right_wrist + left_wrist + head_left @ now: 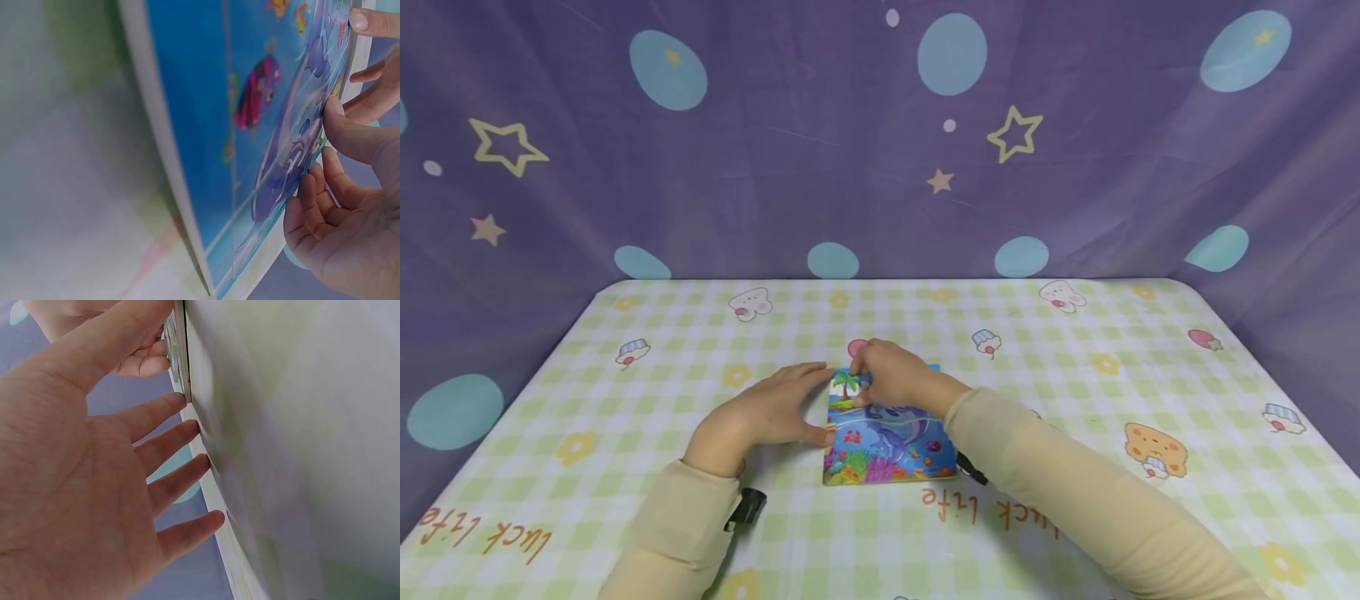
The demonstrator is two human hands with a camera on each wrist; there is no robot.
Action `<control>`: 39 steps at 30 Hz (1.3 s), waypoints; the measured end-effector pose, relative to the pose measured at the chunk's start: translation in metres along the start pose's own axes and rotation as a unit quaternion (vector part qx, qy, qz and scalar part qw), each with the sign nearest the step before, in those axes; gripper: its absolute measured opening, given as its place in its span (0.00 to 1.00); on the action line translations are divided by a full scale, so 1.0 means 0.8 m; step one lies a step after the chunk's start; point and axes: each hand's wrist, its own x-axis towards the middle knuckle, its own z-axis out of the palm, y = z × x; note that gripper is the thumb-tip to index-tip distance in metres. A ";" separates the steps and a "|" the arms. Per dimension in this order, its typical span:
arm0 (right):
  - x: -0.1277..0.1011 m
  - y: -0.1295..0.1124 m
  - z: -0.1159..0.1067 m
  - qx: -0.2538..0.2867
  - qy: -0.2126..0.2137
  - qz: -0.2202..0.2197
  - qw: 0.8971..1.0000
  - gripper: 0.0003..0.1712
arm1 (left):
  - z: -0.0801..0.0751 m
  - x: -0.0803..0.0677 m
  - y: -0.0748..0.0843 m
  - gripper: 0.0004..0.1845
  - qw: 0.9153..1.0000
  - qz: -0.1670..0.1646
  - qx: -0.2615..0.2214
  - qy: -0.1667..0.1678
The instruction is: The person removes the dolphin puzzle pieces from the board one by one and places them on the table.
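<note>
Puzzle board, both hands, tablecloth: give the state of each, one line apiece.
puzzle board: flat on the table, picture side up.
left hand: fingers straight, touching the board's left edge.
right hand: fingertips pressing the board's top.
tablecloth: spread flat over the table.

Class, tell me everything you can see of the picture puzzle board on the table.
The puzzle board is a flat rectangular card lying on the checked tablecloth. It shows a blue sea scene: palm tree, dolphin, red crab, coral, a purple fish. Piece seams cross it. The left hand touches its left edge with straight fingers; the right hand presses fingertips on its upper part.
</note>
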 end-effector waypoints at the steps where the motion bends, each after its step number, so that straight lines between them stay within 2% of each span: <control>1: 0.000 0.000 0.000 0.001 -0.001 0.000 1.000 0.23 | 0.000 0.000 0.000 0.51 1.000 0.000 0.000 0.000; 14: -0.004 -0.003 0.000 0.008 -0.007 0.002 1.000 0.27 | 0.002 0.000 0.001 0.52 1.000 -0.004 0.002 -0.002; 21: -0.001 -0.001 0.001 0.009 -0.001 0.002 1.000 0.25 | 0.003 0.001 -0.001 0.52 1.000 -0.003 0.005 0.001; 33: -0.002 0.001 0.000 0.045 0.002 -0.009 0.999 0.23 | 0.000 0.002 -0.001 0.52 1.000 0.002 0.015 -0.003; 39: -0.009 0.001 -0.004 0.058 0.009 -0.029 0.998 0.19 | -0.001 0.002 0.000 0.52 1.000 0.003 0.017 -0.005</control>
